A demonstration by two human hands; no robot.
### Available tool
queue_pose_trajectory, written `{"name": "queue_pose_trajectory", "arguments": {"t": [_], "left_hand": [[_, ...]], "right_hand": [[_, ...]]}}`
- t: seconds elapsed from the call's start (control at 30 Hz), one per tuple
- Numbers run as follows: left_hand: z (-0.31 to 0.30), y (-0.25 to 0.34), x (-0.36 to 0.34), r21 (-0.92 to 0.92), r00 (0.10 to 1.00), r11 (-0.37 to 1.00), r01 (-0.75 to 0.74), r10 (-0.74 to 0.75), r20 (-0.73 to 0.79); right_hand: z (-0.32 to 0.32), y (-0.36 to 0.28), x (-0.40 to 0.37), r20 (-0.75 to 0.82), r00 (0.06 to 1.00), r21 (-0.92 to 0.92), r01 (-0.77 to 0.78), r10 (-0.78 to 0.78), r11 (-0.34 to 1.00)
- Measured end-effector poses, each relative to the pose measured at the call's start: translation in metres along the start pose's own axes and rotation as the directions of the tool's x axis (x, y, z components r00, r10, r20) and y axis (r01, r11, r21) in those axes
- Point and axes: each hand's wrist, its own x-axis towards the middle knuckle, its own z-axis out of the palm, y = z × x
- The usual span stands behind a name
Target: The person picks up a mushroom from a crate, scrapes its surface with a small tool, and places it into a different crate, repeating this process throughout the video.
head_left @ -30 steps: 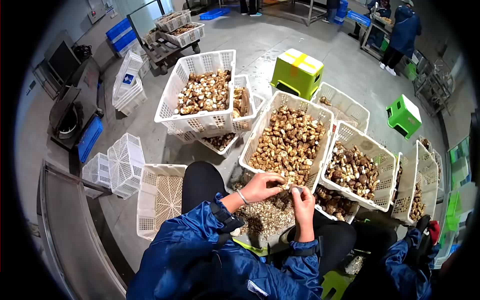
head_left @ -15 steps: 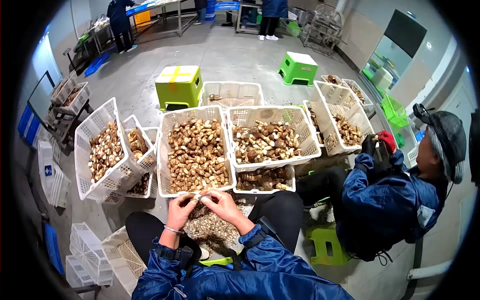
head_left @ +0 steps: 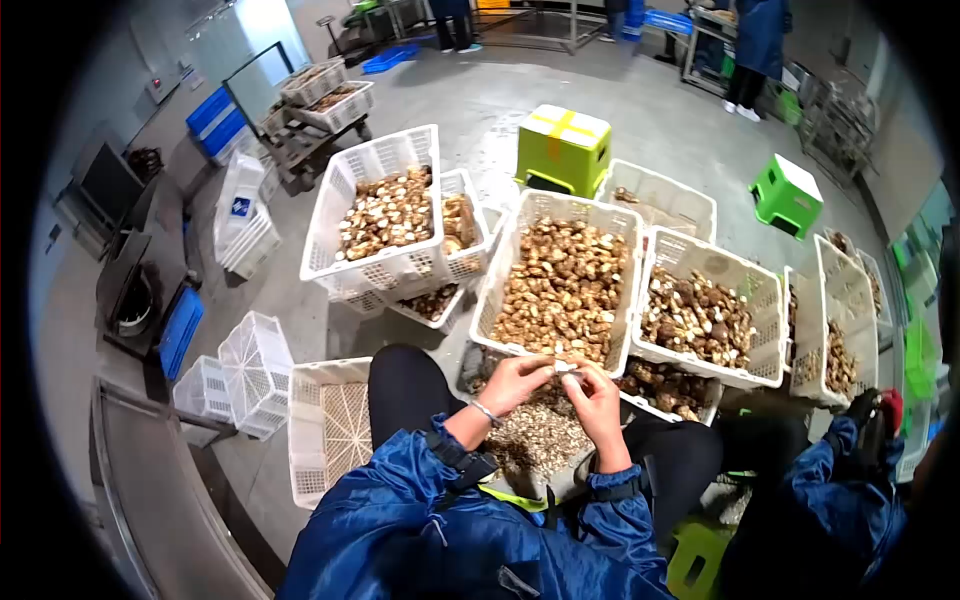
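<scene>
My left hand (head_left: 513,387) and my right hand (head_left: 597,402) meet above my lap, fingertips nearly touching. Pinched between them is a small whitish mushroom (head_left: 566,367), mostly covered by fingers. My left hand closes on it; whether my right fingers also hold a small tool is hidden. Beneath the hands lies a heap of pale and brown trimmings (head_left: 540,437). Just beyond stands a white crate (head_left: 483,318) filled with brown-and-white mushrooms (head_left: 562,285). To its right, another crate (head_left: 712,377) of darker mushrooms (head_left: 700,318) rests on a lower one.
More mushroom crates (head_left: 318,245) stand at left. A white crate (head_left: 303,435) sits by my left knee. Green stools (head_left: 565,150) are beyond the crates. A co-worker in a blue jacket (head_left: 845,500) sits close on my right. A metal-edged surface (head_left: 165,490) is at lower left.
The view has swung left, so the crates and my hands appear further right and more of the left side shows. Both hands remain together, pinching at the fingertips.
</scene>
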Motion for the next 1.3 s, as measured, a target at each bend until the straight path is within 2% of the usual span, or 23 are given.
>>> {"name": "queue_pose_trajectory", "arguments": {"t": [0.03, 0.07, 0.1, 0.17, 0.27, 0.3, 0.33, 0.37, 0.4, 0.43, 0.5, 0.57, 0.63, 0.67, 0.77, 0.9, 0.93, 0.97, 1.03, 1.17, 1.2, 1.23, 1.3], "left_hand": [[0.005, -0.006, 0.000, 0.026, 0.999, 0.999, -0.031, 0.031, 0.011], [0.003, -0.014, 0.001, -0.064, 1.000, 0.998, -0.009, 0.010, 0.018], [0.004, -0.008, -0.003, -0.189, 0.998, 0.981, 0.049, -0.040, 0.049], [0.002, -0.012, 0.000, -0.225, 0.995, 0.970, 0.088, -0.076, 0.058], [0.004, -0.007, -0.001, -0.065, 0.999, 0.997, 0.035, -0.036, -0.014], [0.004, -0.007, -0.001, -0.121, 0.998, 0.991, 0.057, -0.058, -0.001], [0.004, -0.008, -0.001, -0.175, 0.997, 0.981, 0.080, -0.079, 0.013], [0.004, -0.008, -0.001, -0.229, 0.995, 0.968, 0.103, -0.099, 0.029], [0.007, -0.002, -0.005, -0.333, 0.981, 0.924, 0.189, -0.190, 0.030], [0.007, -0.003, -0.004, -0.337, 0.983, 0.924, 0.179, -0.181, 0.024], [0.007, -0.005, -0.003, -0.347, 0.987, 0.925, 0.155, -0.161, 0.011], [0.007, -0.004, -0.002, -0.340, 0.985, 0.925, 0.172, -0.173, 0.026], [0.004, -0.012, 0.001, -0.411, 0.976, 0.886, 0.216, -0.208, 0.065], [0.003, -0.015, 0.001, -0.446, 0.968, 0.859, 0.250, -0.224, 0.111], [0.000, -0.010, -0.001, -0.546, 0.940, 0.768, 0.336, -0.241, 0.240], [0.001, -0.021, 0.003, -0.676, 0.949, 0.666, 0.316, -0.216, 0.232], [-0.002, -0.022, 0.004, -0.638, 0.949, 0.704, 0.312, -0.193, 0.251], [-0.004, -0.023, 0.004, -0.600, 0.948, 0.741, 0.304, -0.170, 0.270], [-0.002, -0.023, 0.003, -0.591, 0.963, 0.762, 0.265, -0.183, 0.197], [0.005, -0.013, 0.000, -0.435, 0.974, 0.871, 0.227, -0.192, 0.124], [0.003, -0.018, 0.002, -0.439, 0.970, 0.866, 0.238, -0.196, 0.141], [0.002, -0.015, 0.001, -0.443, 0.968, 0.862, 0.248, -0.200, 0.154], [0.002, -0.012, -0.002, -0.496, 0.971, 0.835, 0.237, -0.195, 0.136]], "right_hand": [[-0.005, -0.001, -0.002, 0.002, 0.999, -0.035, 0.038, -0.038, 0.999], [-0.007, -0.001, -0.003, 0.002, 1.000, -0.007, -0.027, 0.027, 1.000], [-0.006, 0.001, -0.001, 0.004, 0.987, 0.131, -0.161, 0.162, 0.978], [-0.013, 0.002, 0.000, 0.048, 0.983, 0.130, -0.180, 0.175, 0.975], [-0.005, -0.009, 0.000, 0.057, 0.998, -0.054, 0.032, -0.029, 0.998], [-0.005, -0.015, 0.000, 0.067, 0.996, -0.139, 0.074, -0.065, 0.988], [-0.002, -0.010, 0.002, 0.016, 0.998, -0.058, 0.067, -0.066, 0.996], [-0.008, -0.013, 0.001, 0.030, 0.981, 0.007, -0.194, 0.194, 0.981], [-0.010, -0.010, 0.001, 0.036, 0.982, 0.014, -0.186, 0.186, 0.982], [-0.011, -0.008, 0.003, 0.040, 0.984, 0.022, -0.177, 0.176, 0.984], [-0.007, -0.009, 0.002, 0.080, 0.994, -0.097, 0.081, -0.073, 0.992], [-0.008, -0.016, 0.000, 0.083, 0.996, -0.093, -0.014, 0.022, 0.996], [-0.011, -0.010, 0.000, 0.048, 0.990, -0.011, -0.131, 0.131, 0.991], [-0.012, -0.004, 0.001, 0.045, 0.983, 0.100, -0.184, 0.181, 0.978], [-0.013, 0.010, 0.001, 0.055, 0.993, 0.013, -0.106, 0.105, 0.994], [-0.010, -0.006, 0.002, 0.023, 0.990, 0.070, -0.142, 0.141, 0.987], [-0.012, 0.002, 0.001, 0.056, 0.981, 0.104, -0.190, 0.185, 0.976], [-0.011, 0.005, 0.000, 0.051, 0.987, 0.096, -0.156, 0.152, 0.983], [-0.007, 0.002, 0.001, 0.046, 0.995, 0.078, -0.088, 0.084, 0.993], [-0.007, -0.008, 0.002, 0.067, 0.997, -0.096, 0.050, -0.044, 0.994], [-0.008, -0.008, 0.002, 0.059, 0.997, -0.146, -0.039, 0.048, 0.988], [-0.007, 0.001, 0.004, 0.065, 0.998, -0.096, 0.033, -0.026, 0.995], [-0.010, 0.007, 0.003, 0.052, 0.973, 0.103, -0.230, 0.226, 0.968]]}}
